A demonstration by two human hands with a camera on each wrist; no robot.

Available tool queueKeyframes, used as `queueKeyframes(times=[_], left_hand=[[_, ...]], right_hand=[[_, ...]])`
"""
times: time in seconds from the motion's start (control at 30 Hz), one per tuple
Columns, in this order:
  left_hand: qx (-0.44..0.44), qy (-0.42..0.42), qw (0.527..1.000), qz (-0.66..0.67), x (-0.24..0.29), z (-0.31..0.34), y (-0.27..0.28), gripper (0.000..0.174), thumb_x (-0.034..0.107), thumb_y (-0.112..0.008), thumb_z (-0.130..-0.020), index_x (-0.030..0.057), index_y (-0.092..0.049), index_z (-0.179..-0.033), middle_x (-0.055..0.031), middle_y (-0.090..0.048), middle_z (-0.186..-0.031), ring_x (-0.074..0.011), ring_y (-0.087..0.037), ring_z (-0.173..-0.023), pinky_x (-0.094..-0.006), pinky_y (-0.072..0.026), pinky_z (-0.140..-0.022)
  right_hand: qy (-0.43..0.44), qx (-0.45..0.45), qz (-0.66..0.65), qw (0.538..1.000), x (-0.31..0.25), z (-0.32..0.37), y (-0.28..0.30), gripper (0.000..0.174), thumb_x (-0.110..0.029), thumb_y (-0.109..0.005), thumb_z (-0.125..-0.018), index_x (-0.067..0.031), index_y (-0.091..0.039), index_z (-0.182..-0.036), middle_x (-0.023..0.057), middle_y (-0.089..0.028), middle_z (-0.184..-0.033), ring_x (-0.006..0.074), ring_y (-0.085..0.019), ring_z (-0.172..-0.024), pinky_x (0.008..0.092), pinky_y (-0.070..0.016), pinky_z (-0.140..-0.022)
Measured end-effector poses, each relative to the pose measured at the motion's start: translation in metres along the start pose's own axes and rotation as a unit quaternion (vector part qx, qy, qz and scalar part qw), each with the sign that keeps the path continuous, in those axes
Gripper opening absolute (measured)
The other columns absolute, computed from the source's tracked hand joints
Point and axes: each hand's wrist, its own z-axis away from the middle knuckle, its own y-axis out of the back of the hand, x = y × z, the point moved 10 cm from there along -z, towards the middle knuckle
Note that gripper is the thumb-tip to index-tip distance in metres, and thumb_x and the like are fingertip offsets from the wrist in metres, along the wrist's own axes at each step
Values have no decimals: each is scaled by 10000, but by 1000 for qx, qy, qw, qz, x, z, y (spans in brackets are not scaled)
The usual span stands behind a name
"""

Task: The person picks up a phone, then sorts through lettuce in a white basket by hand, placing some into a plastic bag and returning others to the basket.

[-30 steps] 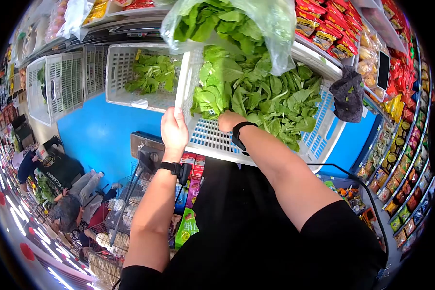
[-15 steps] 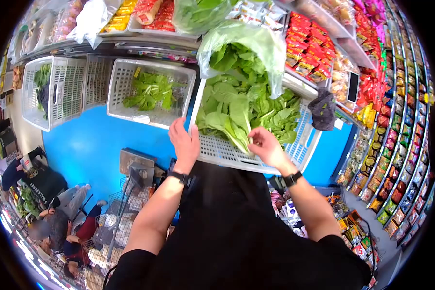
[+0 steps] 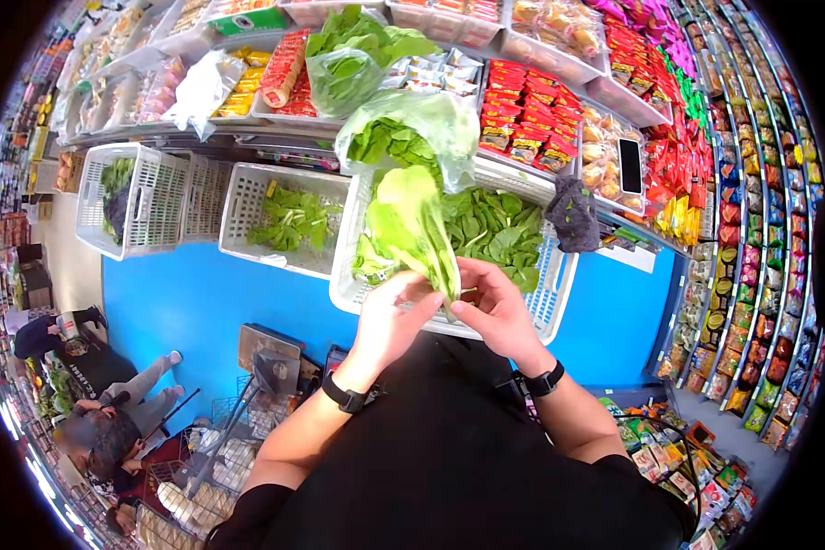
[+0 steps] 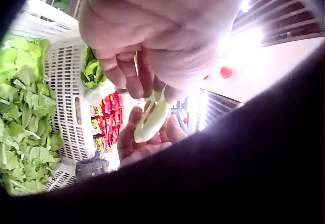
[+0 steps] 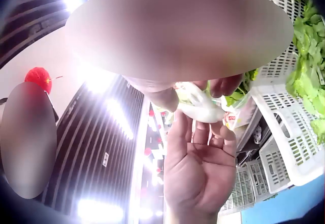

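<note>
Both hands hold one head of leafy greens like bok choy (image 3: 411, 215), its broad pale leaves pointing away from me and its stem end towards me. My left hand (image 3: 390, 321) grips the stem from the left, with the thumb on top. On the other side my right hand (image 3: 495, 312) pinches the stem end, thumb close to the left thumb. In the left wrist view the white bok choy base (image 4: 154, 122) sits between the fingers of both hands. Below the head is a white crate (image 3: 559, 321) of loose greens (image 3: 495, 229).
A second crate (image 3: 234, 225) with fewer greens (image 3: 293, 220) stands to the left. An open plastic bag of greens (image 3: 449, 137) lies at the crate's far edge, and a dark cloth (image 3: 573, 215) hangs at its right. Shelves of red snack packets (image 3: 527, 115) rise behind.
The right hand has lifted the bok choy from the greens in the crate. The left hand has left the crate's edge and moved right to the stem. The head view has shifted back.
</note>
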Motion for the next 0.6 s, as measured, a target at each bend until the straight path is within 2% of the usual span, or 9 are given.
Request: queueKeyframes(times=[0.03, 0.07, 0.13, 0.17, 0.27, 0.3, 0.43, 0.53, 0.6], left_hand=[[6, -18, 1000, 0, 5, 7, -8, 195, -26, -781, -944, -20, -697, -1119, -11, -722, -1005, -63, -656, -905, -248, -543, -829], [7, -23, 1000, -6, 8, 13, -19, 195, -26, -781, -944, -20, -697, -1119, -11, -722, -1005, -63, -656, -905, -248, -543, -829], [32, -62, 997, 14, 20, 23, -38, 184, -33, -800, -927, -5, -682, -1065, -9, -715, -975, -60, -657, -878, -237, -542, -813], [41, -29, 998, 38, 17, 27, -46, 219, -41, -809, -917, 9, -638, -1044, -27, -710, -955, -74, -662, -867, -243, -546, -803], [53, -71, 996, 30, 20, 41, -65, 281, -46, -811, -912, 18, -596, -1082, -43, -700, -951, -90, -667, -855, -251, -550, -794], [50, -94, 993, 46, 30, 45, -72, 324, -53, -807, -909, 27, -563, -1107, -55, -693, -973, -103, -669, -864, -256, -554, -788], [68, -114, 988, 79, 46, 53, -82, 344, -63, -808, -902, 34, -554, -1113, -43, -686, -997, -96, -665, -887, -255, -557, -794], [64, -80, 994, 31, 41, 59, -86, 312, -24, -792, -933, 28, -583, -1160, -26, -686, -1022, -83, -660, -908, -247, -554, -795], [0, -12, 1000, 22, 26, 60, -102, 275, 46, -773, -972, 5, -634, -1206, -17, -701, -1053, -59, -641, -899, -231, -535, -775]], right_hand=[[13, -4, 19, 1000, -7, 9, 5, 584, -74, -775, -973, -31, -525, -1499, 61, -681, -1240, 117, -651, -1106, 303, -543, -943], [20, -6, 16, 1000, -8, 18, 11, 584, -74, -775, -973, -31, -525, -1499, 61, -681, -1240, 117, -651, -1106, 303, -543, -943], [-51, -2, 14, 999, 6, 37, 24, 574, -85, -774, -984, -20, -521, -1494, 50, -696, -1209, 108, -655, -1064, 296, -540, -941], [-25, 2, -52, 998, 6, 42, 27, 546, -89, -766, -999, -4, -525, -1481, 38, -699, -1175, 96, -655, -1019, 272, -537, -919], [-15, -25, -112, 993, 3, 59, 36, 483, -77, -752, -1010, 11, -542, -1435, 39, -688, -1174, 87, -644, -1017, 263, -536, -904], [-6, -17, -120, 993, 7, 64, 41, 408, -77, -734, -1024, 12, -567, -1385, 40, -688, -1164, 83, -643, -1047, 256, -532, -915], [-7, -66, -110, 992, 2, 83, 48, 323, -90, -714, -1039, 4, -586, -1321, 30, -686, -1141, 70, -628, -1048, 255, -525, -912], [6, -50, -137, 989, -14, 94, 47, 259, -105, -690, -1056, 2, -590, -1270, 10, -682, -1078, 50, -611, -996, 246, -516, -850], [2, -53, -134, 990, -28, 99, 44, 213, -109, -672, -1067, 9, -593, -1226, -8, -669, -1034, 40, -593, -942, 244, -504, -807]])
